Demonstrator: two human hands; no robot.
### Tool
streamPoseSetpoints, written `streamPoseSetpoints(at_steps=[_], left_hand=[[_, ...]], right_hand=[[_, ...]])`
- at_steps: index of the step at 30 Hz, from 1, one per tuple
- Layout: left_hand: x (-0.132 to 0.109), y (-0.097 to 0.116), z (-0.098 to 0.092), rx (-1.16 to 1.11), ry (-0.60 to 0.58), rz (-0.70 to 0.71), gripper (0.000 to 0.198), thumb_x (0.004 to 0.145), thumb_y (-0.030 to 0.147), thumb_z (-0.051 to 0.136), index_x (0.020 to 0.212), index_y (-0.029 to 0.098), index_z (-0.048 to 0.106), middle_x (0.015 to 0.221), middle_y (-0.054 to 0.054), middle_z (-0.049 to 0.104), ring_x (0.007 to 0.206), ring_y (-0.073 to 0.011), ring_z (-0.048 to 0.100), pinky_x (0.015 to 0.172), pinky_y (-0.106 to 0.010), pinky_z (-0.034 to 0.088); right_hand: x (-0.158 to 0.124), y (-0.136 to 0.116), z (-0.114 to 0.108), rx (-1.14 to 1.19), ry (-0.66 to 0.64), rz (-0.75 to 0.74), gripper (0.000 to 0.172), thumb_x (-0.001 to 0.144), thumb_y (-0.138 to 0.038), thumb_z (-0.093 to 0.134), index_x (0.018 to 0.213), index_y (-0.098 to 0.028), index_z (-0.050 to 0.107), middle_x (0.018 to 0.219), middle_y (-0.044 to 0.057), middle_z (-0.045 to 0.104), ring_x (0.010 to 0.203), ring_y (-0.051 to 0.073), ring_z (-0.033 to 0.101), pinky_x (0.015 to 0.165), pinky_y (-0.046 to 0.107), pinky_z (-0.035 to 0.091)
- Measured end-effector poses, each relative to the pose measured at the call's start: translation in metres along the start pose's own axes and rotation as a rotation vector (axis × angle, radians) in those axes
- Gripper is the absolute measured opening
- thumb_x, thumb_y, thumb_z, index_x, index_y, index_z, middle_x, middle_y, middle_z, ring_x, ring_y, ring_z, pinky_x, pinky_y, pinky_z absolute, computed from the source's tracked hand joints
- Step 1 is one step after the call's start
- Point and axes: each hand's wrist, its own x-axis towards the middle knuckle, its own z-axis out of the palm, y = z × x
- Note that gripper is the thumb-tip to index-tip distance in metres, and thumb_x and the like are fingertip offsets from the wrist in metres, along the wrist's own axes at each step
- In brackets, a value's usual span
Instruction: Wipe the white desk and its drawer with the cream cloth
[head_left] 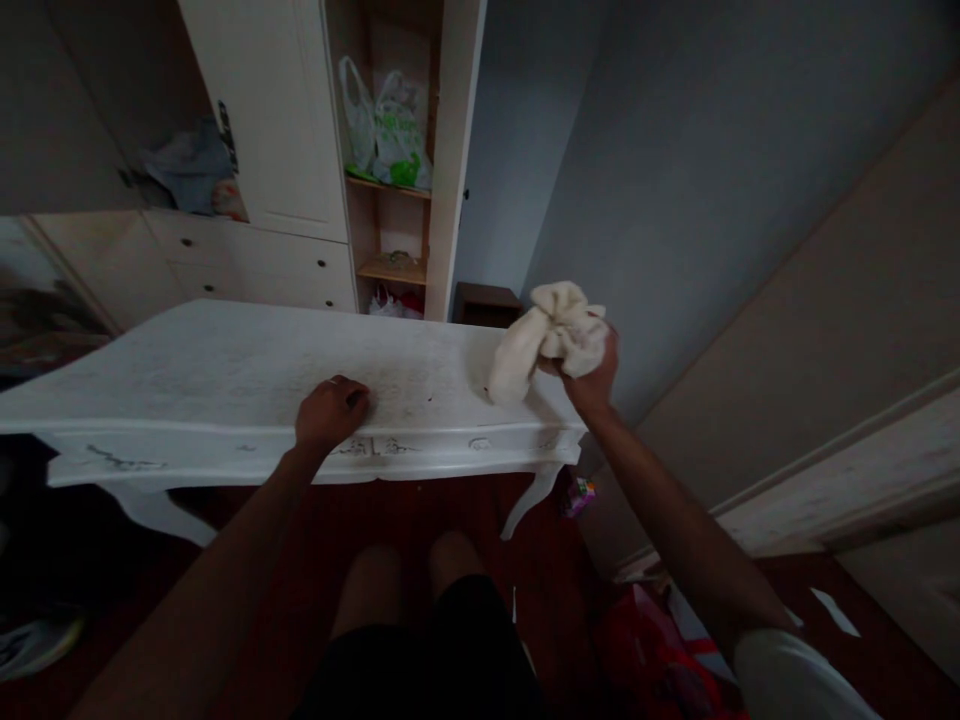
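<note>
Firmly, right hand [594, 378] grips cloth [550, 332]; bag [395, 135] print unreadable.

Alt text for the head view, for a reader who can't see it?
The right hand holds a bunched cream cloth at the right end of a white table, while the left hand rests on its front edge. Plastic bags sit in a cupboard behind.

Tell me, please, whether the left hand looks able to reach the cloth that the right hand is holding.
Probably yes. The left hand rests on the table near its front edge, and the stretch of top between it and the cloth bunched in the right hand looks bare.
</note>
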Motion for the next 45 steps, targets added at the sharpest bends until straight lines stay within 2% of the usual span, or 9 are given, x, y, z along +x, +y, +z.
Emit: streamPoseSetpoints(at_steps=[4,9,15,19,23,30,34,39,45], left_hand=[[-0.001,0.0,0.001,0.011,0.01,0.008,0.033,0.085,0.034,0.044,0.096,0.02,0.072,0.106,-0.011,0.069,0.097,-0.029,0.064,0.08,-0.04,0.052],[-0.002,-0.001,0.001,0.025,0.011,0.029,0.034,0.086,0.033,0.043,0.096,0.019,0.072,0.104,-0.012,0.069,0.096,-0.0282,0.063,0.08,-0.04,0.052],[-0.002,-0.001,0.002,0.034,0.031,0.026,0.032,0.085,0.032,0.044,0.096,0.02,0.072,0.103,-0.011,0.069,0.095,-0.0263,0.064,0.082,-0.039,0.052],[-0.003,0.002,0.0,0.047,0.027,-0.012,0.033,0.085,0.033,0.044,0.097,0.02,0.072,0.105,-0.012,0.07,0.098,-0.0278,0.064,0.081,-0.039,0.052],[-0.005,0.005,0.0,0.055,0.031,-0.033,0.033,0.085,0.034,0.044,0.097,0.02,0.072,0.105,-0.011,0.07,0.099,-0.0275,0.064,0.082,-0.037,0.051],[-0.008,0.011,0.006,-0.086,0.261,-0.162,0.031,0.083,0.031,0.045,0.094,0.017,0.07,0.1,-0.012,0.071,0.094,-0.0255,0.065,0.086,-0.037,0.051],[-0.042,0.039,0.017,-0.238,0.469,-0.261,0.031,0.086,0.029,0.04,0.095,0.016,0.066,0.095,-0.01,0.069,0.09,-0.0211,0.065,0.084,-0.035,0.052],[-0.099,0.096,0.069,-0.548,-0.189,0.039,0.02,0.083,0.032,0.055,0.096,0.023,0.068,0.095,-0.009,0.071,0.094,-0.0256,0.065,0.091,-0.041,0.049],[-0.09,0.142,0.119,-1.654,-0.551,-0.976,0.03,0.097,0.039,0.041,0.095,0.014,0.058,0.078,-0.008,0.069,0.073,-0.0193,0.065,0.086,-0.039,0.052]], right_hand=[[-0.029,0.024,0.066,-0.008,-0.648,-0.218,0.064,0.075,-0.045,0.07,0.128,-0.014,0.053,0.13,0.018,0.059,0.127,0.033,0.051,0.114,0.058,0.026],[-0.072,0.044,0.097,0.028,-0.678,-0.126,0.077,0.079,-0.049,0.066,0.141,-0.009,0.043,0.146,0.025,0.044,0.141,0.036,0.035,0.115,0.063,0.019],[-0.054,0.062,0.068,0.215,-0.833,0.028,0.103,0.064,-0.058,0.078,0.148,-0.016,0.036,0.156,0.021,0.03,0.145,0.035,0.028,0.115,0.058,0.026],[-0.043,0.094,0.039,0.345,-0.692,0.344,0.091,0.059,-0.051,0.083,0.138,-0.022,0.05,0.15,0.016,0.044,0.136,0.032,0.043,0.11,0.052,0.037],[-0.046,0.124,0.027,0.411,-0.32,0.677,0.049,0.072,-0.05,0.069,0.108,-0.018,0.063,0.101,0.012,0.072,0.096,0.025,0.068,0.094,0.049,0.048],[-0.05,0.131,0.027,0.398,-0.243,0.741,0.028,0.07,-0.043,0.066,0.077,-0.016,0.066,0.063,0.002,0.067,0.061,0.015,0.061,0.074,0.037,0.05],[-0.049,0.127,0.024,0.422,-0.22,0.765,0.024,0.07,-0.039,0.064,0.076,-0.016,0.067,0.06,0.001,0.066,0.057,0.014,0.058,0.069,0.034,0.048],[-0.049,0.125,0.024,0.497,-0.195,0.804,0.021,0.066,-0.035,0.065,0.075,-0.016,0.067,0.055,-0.001,0.063,0.053,0.012,0.055,0.061,0.029,0.044],[-0.049,0.125,0.026,0.458,-0.22,0.809,0.02,0.068,-0.037,0.066,0.072,-0.018,0.066,0.053,-0.002,0.062,0.051,0.012,0.053,0.055,0.027,0.042]])
